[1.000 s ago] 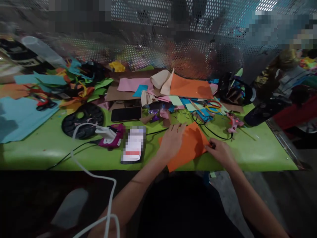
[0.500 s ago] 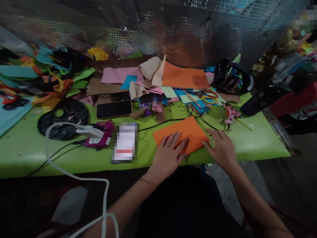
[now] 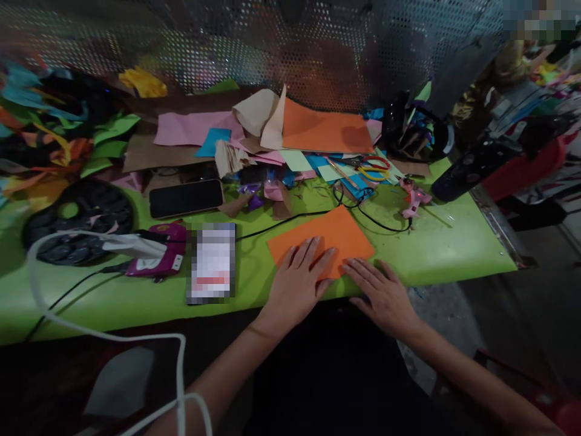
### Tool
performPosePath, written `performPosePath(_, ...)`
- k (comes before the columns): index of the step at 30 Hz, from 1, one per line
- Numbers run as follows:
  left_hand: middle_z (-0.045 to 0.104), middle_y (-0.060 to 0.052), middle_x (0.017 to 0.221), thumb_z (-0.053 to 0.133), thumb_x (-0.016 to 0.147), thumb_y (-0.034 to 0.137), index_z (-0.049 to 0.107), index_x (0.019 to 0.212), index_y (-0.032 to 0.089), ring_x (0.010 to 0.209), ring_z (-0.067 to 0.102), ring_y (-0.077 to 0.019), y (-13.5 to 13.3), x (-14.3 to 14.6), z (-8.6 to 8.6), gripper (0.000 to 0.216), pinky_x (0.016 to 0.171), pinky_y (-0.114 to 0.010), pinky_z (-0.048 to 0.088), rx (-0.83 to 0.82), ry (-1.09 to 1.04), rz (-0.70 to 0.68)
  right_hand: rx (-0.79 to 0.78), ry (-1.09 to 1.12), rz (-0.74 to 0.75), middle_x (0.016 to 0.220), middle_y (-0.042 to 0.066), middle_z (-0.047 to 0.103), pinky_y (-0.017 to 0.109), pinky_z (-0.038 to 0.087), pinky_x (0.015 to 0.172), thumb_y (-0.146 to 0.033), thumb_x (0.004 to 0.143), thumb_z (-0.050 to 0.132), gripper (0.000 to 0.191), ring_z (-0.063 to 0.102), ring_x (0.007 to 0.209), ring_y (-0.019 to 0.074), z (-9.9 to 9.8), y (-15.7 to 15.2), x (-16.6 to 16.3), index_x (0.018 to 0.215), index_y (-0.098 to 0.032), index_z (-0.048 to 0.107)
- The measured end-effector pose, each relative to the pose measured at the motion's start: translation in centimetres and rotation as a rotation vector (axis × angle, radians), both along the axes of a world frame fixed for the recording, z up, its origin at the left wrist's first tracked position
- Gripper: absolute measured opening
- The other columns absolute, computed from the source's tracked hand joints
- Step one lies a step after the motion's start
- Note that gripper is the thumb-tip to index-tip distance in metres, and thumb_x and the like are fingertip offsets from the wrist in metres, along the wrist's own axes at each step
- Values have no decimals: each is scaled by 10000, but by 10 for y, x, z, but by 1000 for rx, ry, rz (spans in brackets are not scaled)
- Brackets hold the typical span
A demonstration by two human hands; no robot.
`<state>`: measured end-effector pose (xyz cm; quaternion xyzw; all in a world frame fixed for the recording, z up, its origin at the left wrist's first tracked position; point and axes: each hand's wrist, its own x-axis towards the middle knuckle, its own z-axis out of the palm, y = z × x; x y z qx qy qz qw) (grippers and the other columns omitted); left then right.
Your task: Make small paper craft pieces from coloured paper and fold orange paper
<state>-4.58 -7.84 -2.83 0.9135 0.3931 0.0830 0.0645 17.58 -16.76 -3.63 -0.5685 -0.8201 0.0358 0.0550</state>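
An orange sheet of paper (image 3: pixel 342 233), apparently folded, lies near the front edge of the green table. My left hand (image 3: pixel 297 281) rests flat on its left part, fingers spread. On its lower right edge lie the fingertips of my right hand (image 3: pixel 384 297), stretched out with the thumb apart. Neither hand grips anything. Part of the sheet's front edge is hidden under my fingers. Left of my left hand lies a lit phone (image 3: pixel 212 263) with a blurred screen.
A pink glue gun (image 3: pixel 414 198) and its black cord lie behind the sheet. Scissors (image 3: pixel 374 166), coloured paper scraps and a larger orange sheet (image 3: pixel 324 128) fill the back. A dark phone (image 3: pixel 187 198), a magenta power strip (image 3: pixel 158 248) and a black round tray (image 3: pixel 79 221) are leftward.
My right hand has moved from the sheet's right corner, leftward and nearer, onto its front edge. My left hand stays on the paper. The view has shifted slightly to the right.
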Motion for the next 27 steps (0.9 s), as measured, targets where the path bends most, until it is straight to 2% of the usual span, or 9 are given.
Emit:
performPosePath(10, 312, -75, 1618, 475, 973, 460, 377, 1514, 314, 1477, 310, -282, 3, -7, -3, 568, 1181, -496, 284, -8, 12, -32, 78, -20, -211, 1528, 66, 473, 533, 162, 1181, -372, 985, 483, 613, 409, 1421, 267, -1, -5, 38, 1554, -281, 276)
performPosePath(14, 309, -65, 1621, 482, 980, 420, 365, 1513, 328, 1476, 314, -264, 14, -18, 0, 553, 1181, -484, 284, -5, 6, -122, 165, 41, -244, 1505, 86, 501, 507, 229, 1175, -361, 974, 499, 578, 432, 1410, 270, -8, -12, 44, 1523, -251, 357)
performPosePath(16, 316, -58, 1619, 507, 968, 408, 372, 1505, 342, 1474, 318, -250, 21, -24, 3, 558, 1176, -469, 292, -8, 10, -182, 275, 111, -270, 1397, 80, 613, 487, 306, 1142, -297, 979, 490, 435, 538, 1322, 258, -9, -14, 51, 1410, -247, 515)
performPosePath(18, 333, -49, 1611, 549, 945, 396, 392, 1489, 368, 1467, 334, -247, 28, -26, 7, 567, 1169, -462, 303, -19, 22, -224, 399, 206, -305, 1152, 65, 750, 467, 414, 1042, -263, 965, 525, 240, 666, 1135, 253, -6, -14, 61, 1148, -253, 680)
performPosePath(20, 340, -42, 1609, 566, 934, 369, 407, 1475, 394, 1465, 338, -251, 32, -23, 10, 565, 1166, -467, 305, -23, 25, -231, 476, 285, -331, 916, 52, 780, 439, 483, 904, -258, 945, 561, 144, 713, 953, 252, 1, -10, 70, 931, -243, 703)
performPosePath(22, 327, -46, 1614, 558, 939, 338, 408, 1476, 396, 1472, 326, -257, 31, -16, 13, 560, 1168, -474, 297, -25, 17, -211, 501, 340, -358, 808, 47, 757, 415, 502, 812, -277, 938, 570, 160, 710, 836, 244, 12, -2, 76, 828, -234, 677)
performPosePath(24, 308, -57, 1621, 548, 948, 342, 387, 1489, 390, 1482, 307, -265, 25, -7, 14, 567, 1174, -486, 285, -40, 3, -206, 496, 401, -417, 815, 48, 748, 391, 519, 766, -315, 932, 578, 144, 708, 791, 234, 23, 10, 79, 856, -229, 666)
performPosePath(25, 296, -63, 1625, 548, 949, 376, 375, 1495, 393, 1488, 292, -273, 21, -3, 13, 573, 1175, -500, 280, -54, -5, -214, 478, 443, -454, 842, 49, 750, 374, 532, 744, -332, 927, 586, 133, 711, 777, 226, 28, 19, 79, 934, -227, 667)
performPosePath(27, 264, -72, 1636, 567, 926, 483, 357, 1502, 399, 1497, 265, -299, 14, 3, 12, 620, 1174, -534, 271, -87, -21, -239, 446, 525, -511, 930, 56, 755, 345, 556, 710, -356, 911, 603, 261, 721, 762, 211, 37, 38, 78, 1133, -221, 632)
